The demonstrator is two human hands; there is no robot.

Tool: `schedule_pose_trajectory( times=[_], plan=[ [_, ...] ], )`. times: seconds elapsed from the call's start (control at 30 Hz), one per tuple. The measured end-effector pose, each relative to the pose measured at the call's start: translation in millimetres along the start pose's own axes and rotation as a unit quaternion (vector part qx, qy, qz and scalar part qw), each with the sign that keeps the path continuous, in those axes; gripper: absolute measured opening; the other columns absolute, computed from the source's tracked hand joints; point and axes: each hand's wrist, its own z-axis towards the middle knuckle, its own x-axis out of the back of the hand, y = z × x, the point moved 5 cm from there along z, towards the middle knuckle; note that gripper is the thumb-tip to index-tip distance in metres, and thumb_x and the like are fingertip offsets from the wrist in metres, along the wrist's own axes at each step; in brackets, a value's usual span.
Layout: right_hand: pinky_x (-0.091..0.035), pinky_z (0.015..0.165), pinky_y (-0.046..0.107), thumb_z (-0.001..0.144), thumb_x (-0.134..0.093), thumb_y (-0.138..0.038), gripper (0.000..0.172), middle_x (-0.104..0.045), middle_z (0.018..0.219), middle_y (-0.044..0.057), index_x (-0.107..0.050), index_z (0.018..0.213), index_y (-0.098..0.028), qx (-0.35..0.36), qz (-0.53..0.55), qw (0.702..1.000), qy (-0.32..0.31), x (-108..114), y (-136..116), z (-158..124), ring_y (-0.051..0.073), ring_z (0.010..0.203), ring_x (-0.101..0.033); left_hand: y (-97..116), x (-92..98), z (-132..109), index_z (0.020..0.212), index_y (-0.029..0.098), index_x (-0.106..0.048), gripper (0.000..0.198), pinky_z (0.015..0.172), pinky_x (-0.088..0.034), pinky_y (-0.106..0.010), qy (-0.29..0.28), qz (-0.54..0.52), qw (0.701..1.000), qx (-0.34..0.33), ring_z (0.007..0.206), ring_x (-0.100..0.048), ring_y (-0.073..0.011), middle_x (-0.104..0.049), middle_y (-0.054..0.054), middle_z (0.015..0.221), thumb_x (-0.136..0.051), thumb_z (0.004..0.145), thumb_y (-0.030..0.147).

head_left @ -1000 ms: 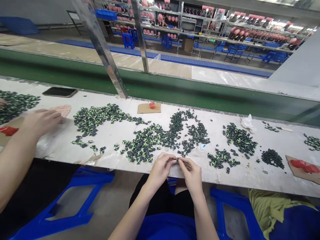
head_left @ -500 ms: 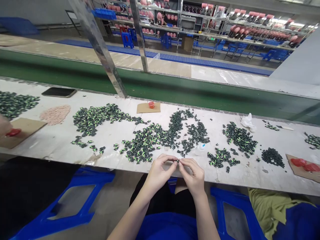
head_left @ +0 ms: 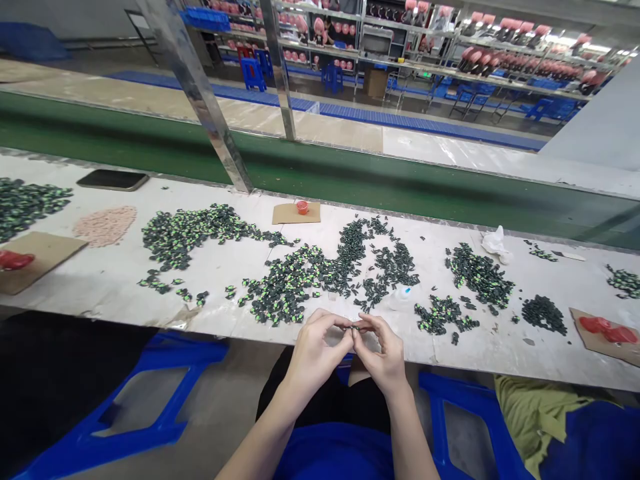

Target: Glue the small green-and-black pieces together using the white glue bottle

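At the table's near edge my left hand (head_left: 319, 348) and my right hand (head_left: 382, 351) meet fingertip to fingertip. Both are closed in a pinch on a small dark part (head_left: 354, 327), mostly covered by the fingers. Just beyond them lies a pile of black-and-green small parts (head_left: 280, 287), which runs into a heap of plain dark small parts (head_left: 351, 250). A small white bottle with a blue tip (head_left: 401, 295) lies right of that heap, beyond my right hand.
More black-and-green parts (head_left: 480, 277) and a black pile (head_left: 544, 315) lie to the right. Red pieces rest on cardboard (head_left: 43, 263) at left; a red cup (head_left: 302, 207) stands at the back. A metal post (head_left: 200, 100) rises behind the table. Blue stools (head_left: 165, 393) flank me.
My fingertips have drawn closer together around the small part, and my right hand has shifted slightly left. At the far left, another person's hand has left the red piece on the cardboard.
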Motion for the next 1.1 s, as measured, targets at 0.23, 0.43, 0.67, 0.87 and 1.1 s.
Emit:
schedule_pose_trajectory(
  times=[0.23,0.43,0.67,0.87,1.1],
  plan=[
    [-0.059,0.077,0.030,0.087,-0.056,-0.028,0.027,-0.072,0.094,0.006,-0.066,0.112,-0.021,-0.100,0.088,0.987,-0.086,-2,6,-1,0.018,0.084,-0.071,5,0.8,-6,0.092,0.021,-0.068,0.021,0.074,-0.051,-0.031,0.008,0.026,0.999,-0.027,0.075,-0.064,-0.0173,-0.065,-0.001,0.074,-0.060,0.074,0.017],
    [-0.059,0.073,0.029,0.085,-0.061,-0.034,0.022,-0.072,0.094,0.007,-0.071,0.100,-0.021,-0.139,0.129,0.980,-0.061,6,0,3,0.018,0.081,-0.070,8,0.5,1,0.089,0.021,-0.068,0.012,0.079,-0.051,-0.030,-0.038,-0.004,0.996,-0.076,0.085,-0.064,-0.0183,-0.068,-0.005,0.087,-0.058,0.083,0.022],
    [-0.059,0.077,0.030,0.082,-0.064,-0.035,0.021,-0.074,0.094,0.006,-0.073,0.096,-0.022,-0.154,0.153,0.975,-0.054,13,-11,4,0.020,0.085,-0.070,17,5.5,0,0.090,0.022,-0.068,0.014,0.081,-0.049,-0.032,-0.042,0.004,0.990,-0.131,0.087,-0.063,-0.0187,-0.070,-0.004,0.086,-0.055,0.088,0.020],
    [-0.060,0.072,0.030,0.081,-0.065,-0.033,0.019,-0.074,0.093,0.006,-0.073,0.094,-0.021,-0.148,0.139,0.978,-0.054,15,-16,2,0.019,0.080,-0.071,21,7.1,-4,0.091,0.023,-0.069,0.018,0.078,-0.049,-0.032,-0.049,0.006,0.989,-0.143,0.086,-0.062,-0.0186,-0.070,-0.004,0.085,-0.051,0.091,0.023],
    [-0.060,0.072,0.033,0.078,-0.067,-0.034,0.017,-0.074,0.088,0.006,-0.073,0.088,-0.021,-0.146,0.067,0.986,-0.036,27,-8,-1,0.020,0.076,-0.071,11,-1.0,-2,0.103,0.025,-0.066,0.019,0.084,-0.043,-0.035,-0.077,0.057,0.987,-0.126,0.089,-0.062,-0.0209,-0.072,-0.004,0.086,-0.052,0.090,0.026]
  ],
)
